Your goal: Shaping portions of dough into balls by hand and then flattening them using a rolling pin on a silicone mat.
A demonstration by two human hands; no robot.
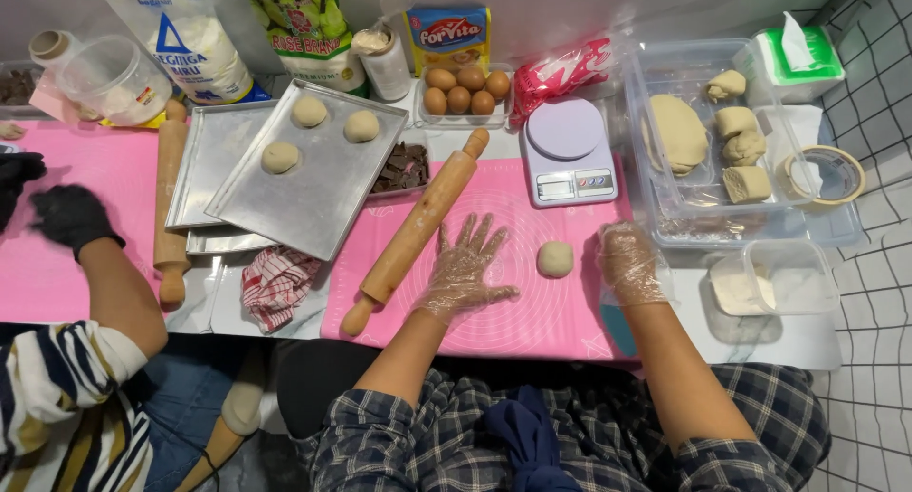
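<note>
My left hand (463,266), in a clear plastic glove, lies flat with fingers spread on the pink silicone mat (560,316). A small dough ball (555,259) sits on the mat between my hands, touching neither. My right hand (627,262), also gloved, hovers curled at the mat's right edge and holds nothing. A wooden rolling pin (416,232) lies diagonally just left of my left hand.
A tilted metal tray (313,193) carries three dough balls. Behind are a digital scale (567,150), eggs (465,90), chocolate pieces (403,166) and a clear bin of dough (703,141). A flour tub (771,281) stands right. Another person's black-gloved hand (68,217) works at left near a second rolling pin (170,202).
</note>
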